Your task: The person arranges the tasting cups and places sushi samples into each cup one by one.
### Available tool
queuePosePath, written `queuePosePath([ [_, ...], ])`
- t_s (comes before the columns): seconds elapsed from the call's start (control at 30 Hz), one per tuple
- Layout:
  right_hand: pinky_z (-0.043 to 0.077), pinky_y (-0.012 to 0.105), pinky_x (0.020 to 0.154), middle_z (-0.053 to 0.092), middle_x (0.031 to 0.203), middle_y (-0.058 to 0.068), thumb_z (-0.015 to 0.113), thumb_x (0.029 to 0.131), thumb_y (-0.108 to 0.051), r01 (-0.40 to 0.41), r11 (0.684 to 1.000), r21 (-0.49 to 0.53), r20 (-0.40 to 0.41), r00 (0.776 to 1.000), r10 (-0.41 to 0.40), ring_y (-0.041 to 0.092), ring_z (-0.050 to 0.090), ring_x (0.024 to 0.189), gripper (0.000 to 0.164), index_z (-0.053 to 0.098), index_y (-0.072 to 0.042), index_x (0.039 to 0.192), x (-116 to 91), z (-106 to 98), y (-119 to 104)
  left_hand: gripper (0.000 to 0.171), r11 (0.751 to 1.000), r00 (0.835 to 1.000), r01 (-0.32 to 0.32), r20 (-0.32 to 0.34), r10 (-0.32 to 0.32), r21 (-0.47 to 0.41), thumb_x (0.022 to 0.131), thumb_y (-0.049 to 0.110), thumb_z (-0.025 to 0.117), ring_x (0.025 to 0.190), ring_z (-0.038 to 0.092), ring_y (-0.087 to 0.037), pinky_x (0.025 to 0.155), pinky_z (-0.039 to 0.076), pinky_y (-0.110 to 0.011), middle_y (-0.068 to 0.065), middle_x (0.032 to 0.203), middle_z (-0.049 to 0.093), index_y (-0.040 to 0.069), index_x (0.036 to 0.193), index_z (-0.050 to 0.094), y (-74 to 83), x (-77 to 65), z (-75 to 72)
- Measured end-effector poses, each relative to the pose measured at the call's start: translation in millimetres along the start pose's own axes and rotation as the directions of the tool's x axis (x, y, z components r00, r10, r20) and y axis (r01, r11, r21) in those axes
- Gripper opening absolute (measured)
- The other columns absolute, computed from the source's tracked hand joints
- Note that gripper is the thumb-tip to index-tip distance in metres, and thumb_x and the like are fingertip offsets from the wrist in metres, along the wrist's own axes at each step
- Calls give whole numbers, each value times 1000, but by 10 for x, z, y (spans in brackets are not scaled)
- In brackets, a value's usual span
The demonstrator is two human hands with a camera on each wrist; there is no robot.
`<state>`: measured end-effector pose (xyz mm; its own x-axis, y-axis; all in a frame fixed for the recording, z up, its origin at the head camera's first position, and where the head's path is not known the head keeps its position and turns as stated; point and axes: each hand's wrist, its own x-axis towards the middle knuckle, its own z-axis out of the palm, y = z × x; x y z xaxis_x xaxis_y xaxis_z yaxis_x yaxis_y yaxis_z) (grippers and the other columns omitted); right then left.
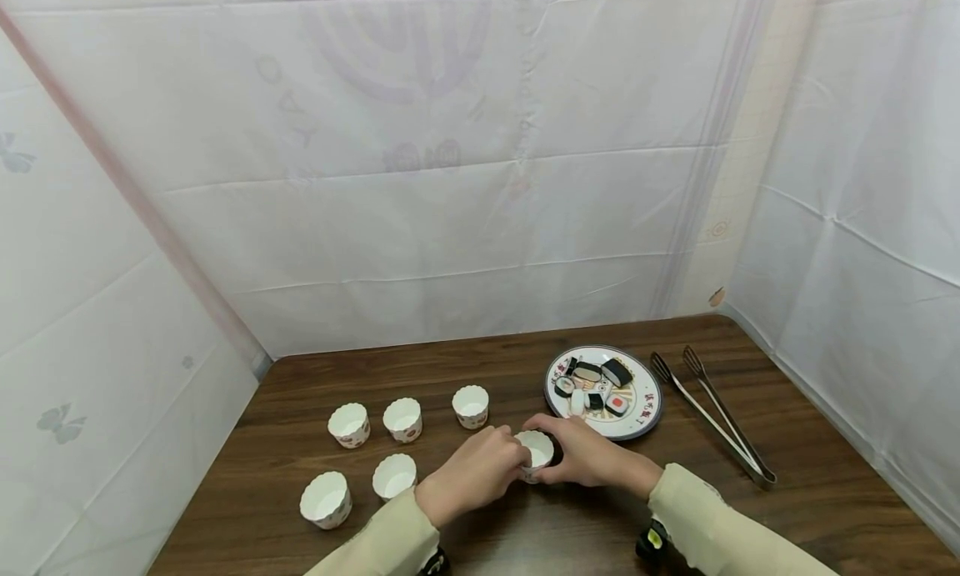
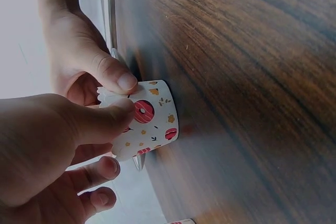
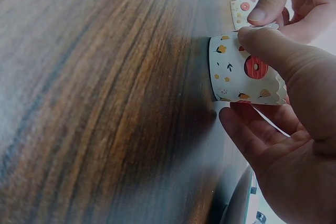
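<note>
You hold the cup (image 1: pixel 537 448) between both hands, its mouth facing up. The fingers of your left hand (image 1: pixel 474 468) are narrowed on its left side: your left thumb (image 2: pixel 102 121) lies against the wall, next to a donut print (image 2: pixel 143 112), and two more fingertips (image 2: pixel 108 167) curl beside the rim. Your right hand (image 1: pixel 588 453) has the other side: the right thumb (image 3: pixel 278 48) presses the near wall, and the right fingers (image 3: pixel 252 135) reach round behind, so the cup sits between them. Whether its base touches the surface (image 1: pixel 247 476) under your fingers, you cannot tell from these views.

Just beyond your left fingers stands a second cup (image 1: pixel 470 407). Farther to the left of those fingers are a third cup (image 1: pixel 402 419) and a fourth cup (image 1: pixel 348 426), near each other. A fifth cup (image 1: pixel 394 474) stands left of your left hand, partly hidden by the left sleeve (image 1: pixel 382 543), and a sixth cup (image 1: pixel 326 498) is the farthest left from your fingers. All five stand upright, mouths up.

Right behind your right fingers is the plate (image 1: pixel 647 380), with several pieces of sushi (image 1: pixel 617 373) on it. The tongs (image 1: pixel 744 456) lie to the right of your right hand, well apart from the fingers, their arms spread and their tips pointing away from you.
</note>
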<state>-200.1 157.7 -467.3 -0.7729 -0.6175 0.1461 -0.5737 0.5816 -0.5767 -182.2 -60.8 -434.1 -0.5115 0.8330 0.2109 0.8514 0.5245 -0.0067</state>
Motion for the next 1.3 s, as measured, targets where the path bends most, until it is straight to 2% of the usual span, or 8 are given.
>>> queuePosePath([
  [0.17,47,32,87,68,118,-8,84,86,-34,14,1000,6,-5,1000,-14,7,61,96,56,60,-16,134,1,0,8,16,1000,1000,-5,-6,5,29,86,13,82,67,55,-8,64,45,-25,12,67,62,20,74,74,1,4,9],
  [0.4,46,43,95,68,122,-6,84,87,-37,-7,1000,8,8,1000,7,9,61,102,57,60,-16,135,1,-5,1,15,999,1000,-11,-7,11,35,87,18,83,67,56,-8,65,47,-26,12,67,64,20,75,74,-2,8,10],
  [0.5,45,44,95,67,122,-6,83,87,-37,-8,1000,9,11,1000,8,9,61,102,57,60,-17,135,1,-6,2,14,999,1000,-14,-11,14,37,86,17,83,67,56,-8,64,46,-25,11,67,64,20,75,74,-1,9,7],
  [0.9,48,35,90,68,121,-5,84,87,-36,10,1000,11,3,1000,-10,9,63,100,58,60,-16,135,-7,3,2,13,999,1000,-13,-25,15,48,86,19,83,68,56,-9,65,47,-28,11,67,64,20,75,75,-10,4,18],
  [1.07,46,40,94,68,123,-5,84,87,-36,4,1000,6,0,1000,-4,9,62,101,58,60,-15,135,-6,8,4,13,998,999,-20,-31,21,56,85,20,83,66,54,-8,63,46,-26,11,66,63,21,75,75,-18,5,15],
  [1.3,43,54,100,67,125,-4,84,86,-36,-5,1000,9,1,1000,5,11,62,105,59,60,-14,136,1,9,15,14,998,999,-26,-37,28,64,85,20,83,66,54,-8,61,43,-25,11,66,63,21,74,75,-18,5,13],
])
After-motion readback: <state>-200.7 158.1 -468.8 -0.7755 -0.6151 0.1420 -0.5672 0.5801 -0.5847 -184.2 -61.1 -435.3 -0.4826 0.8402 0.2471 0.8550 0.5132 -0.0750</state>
